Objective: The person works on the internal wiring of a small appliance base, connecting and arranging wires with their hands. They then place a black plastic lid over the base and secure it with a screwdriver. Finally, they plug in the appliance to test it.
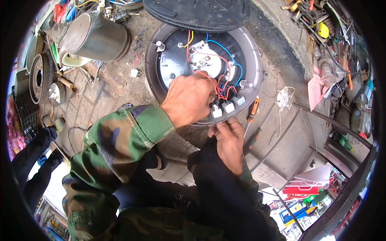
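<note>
A round grey-brown plastic appliance housing (252, 52) lies opened before me, its inside showing. Red, blue and yellow wires run from a silvery metal part (205, 60) in its middle to white switches (228, 106) along the near rim. My left hand (189, 96) reaches inside, fingers closed beside the leftmost switch and the red wires; what the fingertips pinch is hidden. At the near edge, my right hand (229, 144) has its thumb and fingers closed on the housing's rim, just below the switches. A dark round cover (197, 14) overlaps the housing's far side.
A metal pot (94, 38) with a pale handle stands to the left, near a wheel-like rim (38, 78). An orange-handled screwdriver (253, 109) lies right of the housing, beside a small white wheel-shaped part (284, 98). Tools and scraps are heaped at far right.
</note>
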`<state>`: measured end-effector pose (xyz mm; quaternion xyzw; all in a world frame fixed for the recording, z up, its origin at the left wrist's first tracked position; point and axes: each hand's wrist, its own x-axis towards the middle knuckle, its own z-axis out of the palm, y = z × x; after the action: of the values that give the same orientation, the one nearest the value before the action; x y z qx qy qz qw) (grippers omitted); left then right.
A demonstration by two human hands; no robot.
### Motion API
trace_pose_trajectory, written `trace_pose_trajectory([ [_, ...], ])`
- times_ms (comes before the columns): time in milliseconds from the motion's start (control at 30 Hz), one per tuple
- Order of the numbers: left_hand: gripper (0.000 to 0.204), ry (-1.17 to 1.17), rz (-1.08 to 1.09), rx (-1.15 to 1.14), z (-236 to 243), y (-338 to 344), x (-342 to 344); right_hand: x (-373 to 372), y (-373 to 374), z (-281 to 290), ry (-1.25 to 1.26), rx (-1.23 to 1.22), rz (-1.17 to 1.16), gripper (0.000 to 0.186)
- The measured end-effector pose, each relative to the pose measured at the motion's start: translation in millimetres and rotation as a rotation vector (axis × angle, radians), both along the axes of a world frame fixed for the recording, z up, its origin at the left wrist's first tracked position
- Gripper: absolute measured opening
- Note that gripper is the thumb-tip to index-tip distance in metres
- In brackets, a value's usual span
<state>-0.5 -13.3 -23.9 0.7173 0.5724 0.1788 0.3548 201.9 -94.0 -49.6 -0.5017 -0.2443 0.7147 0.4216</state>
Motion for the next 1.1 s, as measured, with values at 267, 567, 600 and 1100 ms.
trace_pose_trajectory([
  [267, 0.009, -0.016, -0.015, -0.080, 12, 2, -11, -3, -1, 2, 0.010, -0.024, 0.037, 0.017],
  [567, 0.016, -0.297, 0.074, -0.120, 14, 1, -19, 23, 5, 20, -0.243, -0.145, 0.222, 0.021],
  [600, 0.016, -0.318, 0.094, -0.162, 13, -1, -21, 28, 6, 26, -0.279, -0.143, 0.224, 0.020],
  [1100, 0.011, -0.374, 0.244, 0.050, 50, 4, -42, 20, 77, 89, -0.793, 0.479, 0.271, 0.015],
])
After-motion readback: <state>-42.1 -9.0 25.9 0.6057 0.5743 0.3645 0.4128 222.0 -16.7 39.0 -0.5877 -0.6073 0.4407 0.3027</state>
